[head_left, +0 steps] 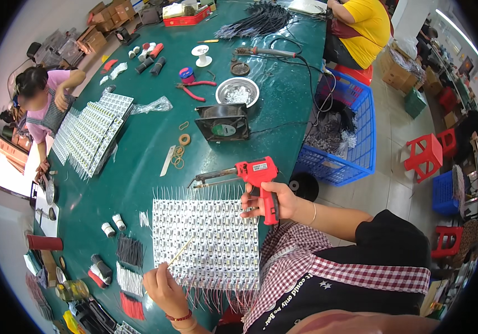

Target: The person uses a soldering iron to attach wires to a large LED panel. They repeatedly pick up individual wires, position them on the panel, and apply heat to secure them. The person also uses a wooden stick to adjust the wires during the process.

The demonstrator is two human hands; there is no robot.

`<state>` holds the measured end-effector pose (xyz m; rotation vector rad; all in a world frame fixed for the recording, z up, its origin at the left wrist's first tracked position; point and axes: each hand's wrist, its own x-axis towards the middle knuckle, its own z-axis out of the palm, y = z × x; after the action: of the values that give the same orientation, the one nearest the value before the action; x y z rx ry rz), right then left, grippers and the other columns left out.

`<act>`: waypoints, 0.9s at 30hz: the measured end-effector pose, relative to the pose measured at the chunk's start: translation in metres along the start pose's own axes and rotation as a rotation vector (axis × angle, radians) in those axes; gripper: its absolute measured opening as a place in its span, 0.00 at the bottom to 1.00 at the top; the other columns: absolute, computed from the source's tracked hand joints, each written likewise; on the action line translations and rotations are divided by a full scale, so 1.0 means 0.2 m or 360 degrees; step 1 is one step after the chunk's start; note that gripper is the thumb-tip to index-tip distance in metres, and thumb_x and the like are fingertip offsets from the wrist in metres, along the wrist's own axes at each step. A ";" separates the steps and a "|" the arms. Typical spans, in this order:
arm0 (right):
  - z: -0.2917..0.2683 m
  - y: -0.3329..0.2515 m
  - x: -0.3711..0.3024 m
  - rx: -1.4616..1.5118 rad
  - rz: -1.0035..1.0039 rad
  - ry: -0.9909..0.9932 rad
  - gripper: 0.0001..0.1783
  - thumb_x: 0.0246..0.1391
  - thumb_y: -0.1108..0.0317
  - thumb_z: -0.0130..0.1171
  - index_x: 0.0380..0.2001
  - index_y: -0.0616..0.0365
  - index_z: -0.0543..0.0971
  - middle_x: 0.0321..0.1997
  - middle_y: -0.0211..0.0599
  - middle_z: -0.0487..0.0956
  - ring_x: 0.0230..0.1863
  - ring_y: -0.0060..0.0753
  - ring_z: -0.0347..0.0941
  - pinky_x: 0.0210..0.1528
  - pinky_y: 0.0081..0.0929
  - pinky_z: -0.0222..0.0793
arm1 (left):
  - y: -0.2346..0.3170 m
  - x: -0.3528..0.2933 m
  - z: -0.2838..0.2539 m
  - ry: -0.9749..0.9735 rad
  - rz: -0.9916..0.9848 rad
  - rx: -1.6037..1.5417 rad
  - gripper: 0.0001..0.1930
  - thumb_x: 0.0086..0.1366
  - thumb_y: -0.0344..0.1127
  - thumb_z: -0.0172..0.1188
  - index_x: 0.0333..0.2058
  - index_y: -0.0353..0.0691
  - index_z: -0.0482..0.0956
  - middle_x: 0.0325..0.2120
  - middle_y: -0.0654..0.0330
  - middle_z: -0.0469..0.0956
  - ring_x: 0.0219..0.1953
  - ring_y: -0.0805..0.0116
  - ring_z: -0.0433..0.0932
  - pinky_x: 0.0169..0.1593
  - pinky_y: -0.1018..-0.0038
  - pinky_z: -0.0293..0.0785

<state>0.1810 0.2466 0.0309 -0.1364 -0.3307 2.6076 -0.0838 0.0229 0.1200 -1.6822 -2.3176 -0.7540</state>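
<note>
My right hand [279, 200] is wrapped round the grip of a red soldering gun [259, 170]. The gun's dark metal tip points left, above the far edge of a white circuit board panel [205, 236]. Rows of small components cover this panel, pale wires stick out along its far edge, and reddish wires hang from its near edge. Over the panel's lower left, my left hand [163, 289] pinches a thin yellowish stick [182, 250], slanting up across the board. Left of the panel lie bundles of black wires [130, 251], white wires [130, 279] and red wires [132, 306].
Beyond the panel stand a black fan [222, 122] and a metal bowl [238, 92] with white bits. Red-handled pliers [196, 89] lie nearby. A blue crate [339, 161] stands beside the green table [144, 145]. One co-worker [44, 103] handles panels; another [364, 33] sits far right.
</note>
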 end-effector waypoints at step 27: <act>-0.08 0.07 0.04 -0.0291 -0.0058 0.0038 0.20 0.59 0.52 0.55 0.47 0.54 0.70 0.44 0.38 0.74 0.50 0.39 0.71 0.61 0.54 0.63 | -0.73 0.06 0.13 0.0205 0.0053 0.0383 0.06 0.55 0.26 0.60 0.30 0.45 0.83 0.26 0.66 0.73 0.34 0.65 0.72 0.43 0.67 0.63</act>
<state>0.1701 0.2412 0.0115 -0.2216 -0.5580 2.5348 -0.2197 0.0110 0.0598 -1.5177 -2.1882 -0.5345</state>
